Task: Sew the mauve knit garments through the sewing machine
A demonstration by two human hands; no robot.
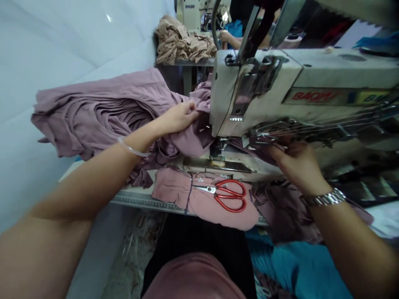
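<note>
The mauve cloth (190, 139), soft and limp, lies beside the sewing machine (258, 95), best taken by its edge; the left hand (177, 117) pinches it, while the right hand's (301, 164) grip cannot be told.

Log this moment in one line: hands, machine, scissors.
left hand: pinching soft mauve fabric | right hand: touching mauve fabric | off-white metal sewing machine: needle area between hands | red-handled metal scissors: on pink cloth bundle
</note>
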